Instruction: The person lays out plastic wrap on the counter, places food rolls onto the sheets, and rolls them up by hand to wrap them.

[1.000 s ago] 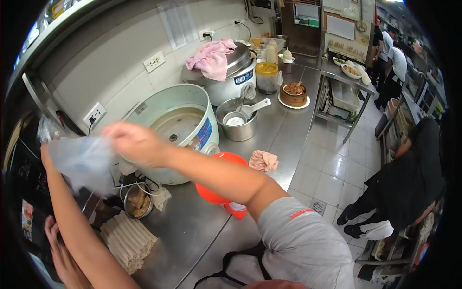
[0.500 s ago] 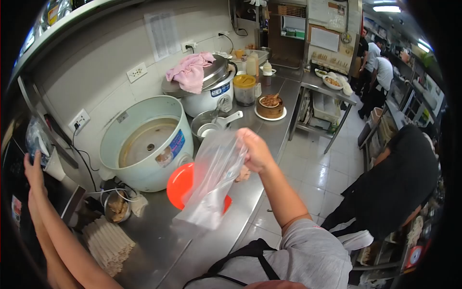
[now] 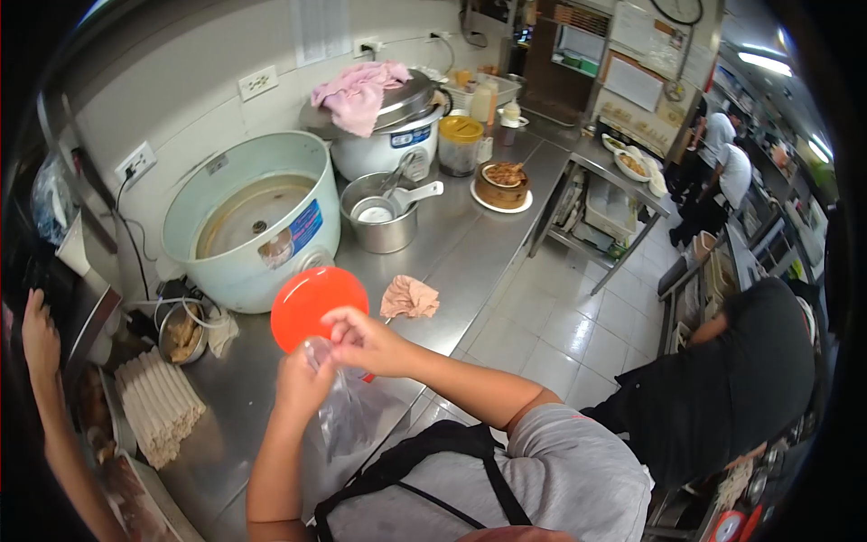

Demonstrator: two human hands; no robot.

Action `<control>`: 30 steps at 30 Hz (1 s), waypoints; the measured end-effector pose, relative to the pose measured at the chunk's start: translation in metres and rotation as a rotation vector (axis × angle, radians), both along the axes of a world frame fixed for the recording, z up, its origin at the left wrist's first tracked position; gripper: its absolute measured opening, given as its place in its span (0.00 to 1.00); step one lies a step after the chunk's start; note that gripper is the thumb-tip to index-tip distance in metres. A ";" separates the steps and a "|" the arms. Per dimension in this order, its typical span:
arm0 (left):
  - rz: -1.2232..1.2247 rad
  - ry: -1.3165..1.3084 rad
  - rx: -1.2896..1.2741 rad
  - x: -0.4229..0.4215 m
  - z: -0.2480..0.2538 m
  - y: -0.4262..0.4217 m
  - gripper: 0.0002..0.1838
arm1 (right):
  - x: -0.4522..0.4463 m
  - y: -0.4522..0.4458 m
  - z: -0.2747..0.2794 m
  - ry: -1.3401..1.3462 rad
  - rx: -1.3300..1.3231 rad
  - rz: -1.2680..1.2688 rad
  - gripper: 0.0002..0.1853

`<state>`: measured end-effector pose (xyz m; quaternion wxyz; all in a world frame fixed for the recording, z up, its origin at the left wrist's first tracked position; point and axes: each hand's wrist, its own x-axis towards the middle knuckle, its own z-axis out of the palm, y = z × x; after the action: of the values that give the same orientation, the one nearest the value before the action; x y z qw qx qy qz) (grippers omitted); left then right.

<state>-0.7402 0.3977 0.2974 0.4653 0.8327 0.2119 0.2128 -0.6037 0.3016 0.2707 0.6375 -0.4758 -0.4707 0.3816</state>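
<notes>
A clear plastic bag [image 3: 350,417] hangs crumpled below my hands, close in front of my body. My left hand [image 3: 302,381] is closed around its gathered top. My right hand [image 3: 368,343] meets the left there, its thumb and fingers pinched at the bunched plastic. Just behind both hands is a round orange-red dish [image 3: 316,303], its near side partly covered by them; I cannot tell how deep it is. On the steel counter [image 3: 452,262], right of the dish, lies a crumpled pinkish cloth or paper [image 3: 410,297].
Along the wall stand an uncovered cooker [image 3: 248,262], a lidded cooker [image 3: 397,149] and a steel pot [image 3: 384,230]. Pale rolls [image 3: 158,406] lie at left, near another person's hand [image 3: 41,334]. A bamboo steamer [image 3: 501,190] sits farther back. A person in black [image 3: 722,388] bends at right.
My left hand has come from the far left to the bag. My right hand has lowered the bag toward my body, and it is now bunched between both hands.
</notes>
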 end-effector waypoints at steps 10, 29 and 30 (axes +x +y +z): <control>0.605 -0.361 -0.265 -0.068 -0.023 0.037 0.06 | -0.017 -0.007 -0.039 -0.847 0.003 -0.228 0.33; 1.038 -0.483 -0.595 -0.265 -0.115 0.031 0.13 | -0.088 0.100 -0.059 -0.041 -0.447 0.646 0.09; 1.037 -0.487 -0.569 -0.273 -0.122 0.033 0.13 | -0.092 0.107 -0.063 0.041 -0.454 0.614 0.11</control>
<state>-1.0127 0.4306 0.1758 0.5395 0.3936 0.5236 0.5290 -0.6953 0.4088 0.2074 0.3811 -0.4342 -0.4818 0.6588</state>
